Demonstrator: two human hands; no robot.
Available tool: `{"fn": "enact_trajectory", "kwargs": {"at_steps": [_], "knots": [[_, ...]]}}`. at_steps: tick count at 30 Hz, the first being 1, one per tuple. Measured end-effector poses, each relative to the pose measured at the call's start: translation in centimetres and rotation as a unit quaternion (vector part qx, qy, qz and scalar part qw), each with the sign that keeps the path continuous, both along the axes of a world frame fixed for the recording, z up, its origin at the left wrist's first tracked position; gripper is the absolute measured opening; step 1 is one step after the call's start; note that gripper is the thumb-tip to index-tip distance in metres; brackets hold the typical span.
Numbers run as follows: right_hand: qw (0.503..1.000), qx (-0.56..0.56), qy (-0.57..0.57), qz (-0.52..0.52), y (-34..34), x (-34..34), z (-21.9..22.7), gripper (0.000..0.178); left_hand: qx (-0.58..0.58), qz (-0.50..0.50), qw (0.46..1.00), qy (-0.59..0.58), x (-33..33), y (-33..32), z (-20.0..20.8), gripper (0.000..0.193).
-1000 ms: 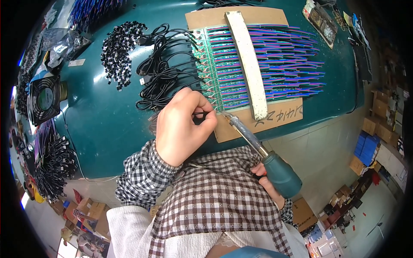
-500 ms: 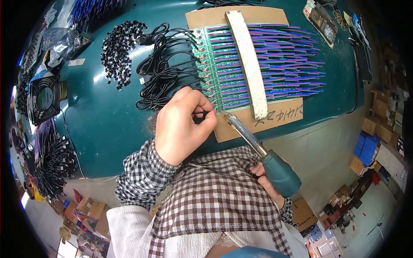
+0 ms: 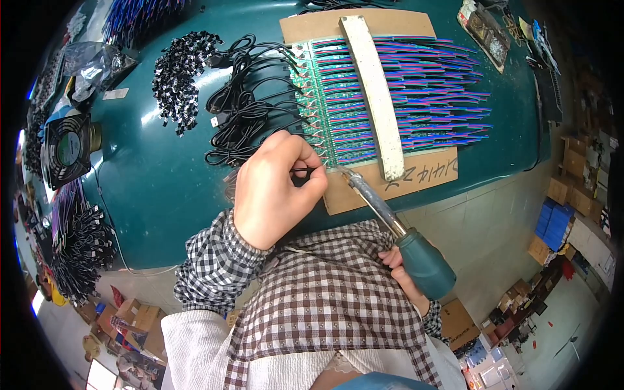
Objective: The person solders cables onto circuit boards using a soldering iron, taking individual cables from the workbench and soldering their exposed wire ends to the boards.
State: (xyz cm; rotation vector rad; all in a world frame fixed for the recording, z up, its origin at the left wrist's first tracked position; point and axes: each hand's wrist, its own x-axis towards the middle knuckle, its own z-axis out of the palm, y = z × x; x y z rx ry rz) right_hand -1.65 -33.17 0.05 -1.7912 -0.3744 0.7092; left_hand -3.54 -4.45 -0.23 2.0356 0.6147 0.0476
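Observation:
My left hand (image 3: 276,192) is closed in a pinch on a black cable (image 3: 301,174), at the near end of a green circuit board strip (image 3: 316,97). My right hand (image 3: 404,273) is wrapped round the dark green handle of a soldering iron (image 3: 380,207). The iron's tip points at the strip's near end, close to my left fingertips; whether it touches cannot be made out. Black cables (image 3: 244,110) run from the strip's left side, and blue, red and black wires (image 3: 442,97) fan out on its right. A pale bar (image 3: 374,97) lies across those wires.
Cardboard (image 3: 422,175) lies under the strip on the green table (image 3: 143,195). Small black connectors (image 3: 179,78) are heaped to the left. At the left edge stand a fan (image 3: 68,151) and a plastic bag (image 3: 97,64). A grimy tray (image 3: 484,36) sits far right.
The soldering iron has shifted slightly to the right, its tip drawing back a little from my left fingertips. My left hand stays almost still.

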Motion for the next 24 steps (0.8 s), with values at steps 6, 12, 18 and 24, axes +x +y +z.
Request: {"fn": "enact_trajectory", "kwargs": {"at_steps": [6, 12, 18, 24], "knots": [[0.999, 0.027, 0.033, -0.013, -0.1, -0.1, 0.0, 0.024, -0.002, 0.003, 1.0, 0.001, 0.0, -0.1, 0.0, 0.009], [0.969, 0.188, 0.122, -0.105, 1.5, 0.1, 0.3, 0.023, 0.005, 0.002, 1.0, -0.013, -0.3, -0.1, -0.3, 0.01], [0.925, 0.325, 0.13, -0.147, 2.6, 4.1, -1.5, 0.039, 0.014, 0.01, 1.0, -0.026, -0.4, -0.1, 0.1, 0.01], [0.843, 0.458, 0.201, -0.2, 1.2, 10.4, -2.1, 0.044, 0.127, -0.009, 0.986, -0.106, -2.2, -0.3, -0.2, 0.019]]}}
